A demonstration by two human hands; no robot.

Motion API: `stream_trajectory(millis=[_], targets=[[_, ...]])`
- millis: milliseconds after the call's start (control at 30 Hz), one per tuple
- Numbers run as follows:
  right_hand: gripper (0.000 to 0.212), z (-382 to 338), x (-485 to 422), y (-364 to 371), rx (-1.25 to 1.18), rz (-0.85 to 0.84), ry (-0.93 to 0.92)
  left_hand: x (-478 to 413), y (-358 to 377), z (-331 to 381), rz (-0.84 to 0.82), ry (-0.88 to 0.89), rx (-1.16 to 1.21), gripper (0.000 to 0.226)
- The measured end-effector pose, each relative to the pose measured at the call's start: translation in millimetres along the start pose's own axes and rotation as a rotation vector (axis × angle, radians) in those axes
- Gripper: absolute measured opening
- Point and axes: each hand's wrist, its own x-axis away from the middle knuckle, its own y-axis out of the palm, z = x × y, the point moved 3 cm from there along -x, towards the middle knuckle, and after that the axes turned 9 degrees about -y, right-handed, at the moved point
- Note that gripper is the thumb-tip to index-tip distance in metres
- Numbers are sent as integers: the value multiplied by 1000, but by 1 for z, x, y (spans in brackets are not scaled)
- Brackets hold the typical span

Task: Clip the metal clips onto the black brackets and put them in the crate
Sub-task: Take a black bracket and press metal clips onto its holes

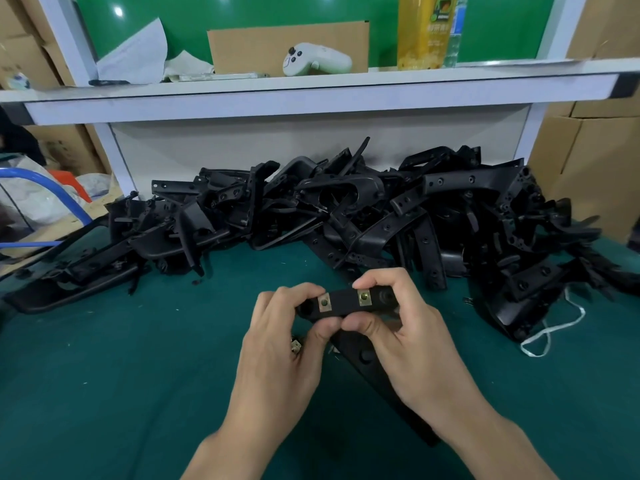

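Both hands hold one black bracket [344,304] over the green table, near the middle of the view. Two brass-coloured metal clips sit on its top bar: one [324,302] by my left fingers, one [363,297] under my right index finger. My left hand [284,344] pinches the bracket's left end, thumb below. A further clip [295,346] shows under my left palm; whether the hand holds it is unclear. My right hand [405,337] pinches the right part, thumb on the lower edge. The bracket's long arm [381,382] runs down between my wrists. No crate is visible.
A big heap of black brackets [346,216] spans the table's far half. A white cord [550,327] lies at the right. Above, a white shelf [311,95] carries a game controller [315,60], cardboard and bottles. Cardboard boxes stand on both sides.
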Motion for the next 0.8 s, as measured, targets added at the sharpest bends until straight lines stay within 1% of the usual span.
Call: stream_trajectory(millis=[167, 300, 400, 467, 533, 667, 800], targets=[[25, 2, 0, 1, -38, -21, 40, -1, -4, 3, 9, 67, 4, 25], [24, 0, 1, 4, -117, -52, 64, 0, -7, 4, 12, 76, 17, 25], [24, -3, 1, 4, -99, -53, 53, 0, -7, 4, 8, 74, 28, 22], [24, -5, 0, 3, -67, -36, 34, 0, -6, 3, -16, 38, 54, 18], [24, -5, 0, 4, -38, -23, 23, 1, -4, -1, -59, -44, 92, 18], [26, 1, 1, 4, 48, -26, 42, 3, 1, -5, -152, -149, 196, 24], [33, 5, 2, 2, 156, -38, 43, 1, 3, -3, -232, -238, 313, 27]])
